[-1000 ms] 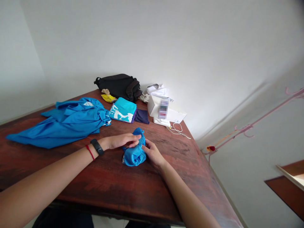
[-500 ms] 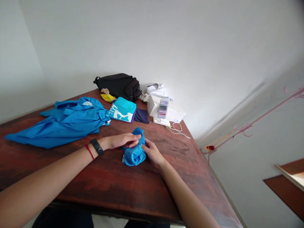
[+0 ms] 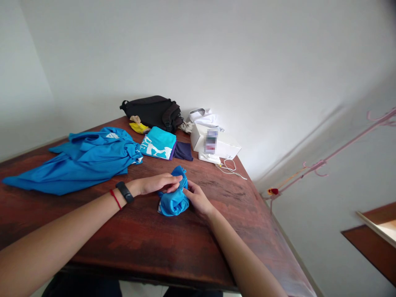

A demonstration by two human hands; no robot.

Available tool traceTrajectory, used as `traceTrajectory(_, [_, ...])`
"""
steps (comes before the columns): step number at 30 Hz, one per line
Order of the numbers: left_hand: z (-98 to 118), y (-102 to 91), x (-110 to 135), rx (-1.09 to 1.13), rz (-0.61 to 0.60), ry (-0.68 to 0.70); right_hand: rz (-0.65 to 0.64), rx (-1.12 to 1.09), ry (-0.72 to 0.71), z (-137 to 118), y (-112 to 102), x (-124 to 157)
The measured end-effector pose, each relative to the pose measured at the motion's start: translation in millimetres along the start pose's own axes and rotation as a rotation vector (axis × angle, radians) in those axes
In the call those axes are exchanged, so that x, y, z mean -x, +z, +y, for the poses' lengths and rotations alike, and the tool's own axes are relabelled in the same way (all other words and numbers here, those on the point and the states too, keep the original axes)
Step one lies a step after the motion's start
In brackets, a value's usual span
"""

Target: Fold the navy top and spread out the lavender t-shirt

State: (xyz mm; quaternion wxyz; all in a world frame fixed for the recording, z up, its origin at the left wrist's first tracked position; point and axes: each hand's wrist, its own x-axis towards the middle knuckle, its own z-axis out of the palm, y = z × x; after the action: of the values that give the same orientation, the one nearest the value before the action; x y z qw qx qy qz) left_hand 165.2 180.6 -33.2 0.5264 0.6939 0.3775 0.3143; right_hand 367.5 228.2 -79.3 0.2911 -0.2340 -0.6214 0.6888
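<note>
Through my remote feed I see two bare forearms (image 3: 71,235). Behind the left hand (image 3: 161,182), a black wristband (image 3: 125,192) with a smooth, elongated face is strapped on; a thin red cord (image 3: 116,199) sits just beside it, farther up. The right hand (image 3: 198,199) is bare. The legwear (image 3: 85,285) is dark.

The tabletop (image 3: 139,241) is reddish-brown wood with dark, worn streaks. Toward its left edge a blue shirt (image 3: 80,161) lies loosely spread. A black backpack (image 3: 145,112) sits at the far edge, with a yellow cloth (image 3: 138,128) just in front of it. Next to these lies a folded turquoise shirt (image 3: 159,138) with white print, then a dark cloth (image 3: 183,151). A white box (image 3: 197,138) stands near the far right corner, a white cable (image 3: 231,169) beside it. Closer to the near edge, a bunched blue cloth (image 3: 173,203) appears to rest on the wood.
</note>
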Motion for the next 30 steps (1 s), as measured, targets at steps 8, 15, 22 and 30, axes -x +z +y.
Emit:
traceTrajectory(8, [0.7,0.9,-0.4,0.0,0.005,-0.01,0.003,-0.01,-0.005,2.2,-0.6,-0.2])
traceTrajectory(15, [2.8,-0.1,1.3,-0.047,-0.043,-0.029,0.008,0.032,-0.033,3.2,-2.5,-0.5])
traceTrajectory(22, [7.3,0.9,2.2,-0.038,-0.064,-0.032,-0.03,0.06,-0.041,1.4,-3.9,-1.6])
traceTrajectory(30, [4.2,0.4,2.1,-0.073,-0.065,-0.032,-0.026,0.079,-0.034,1.0,-3.5,-0.9])
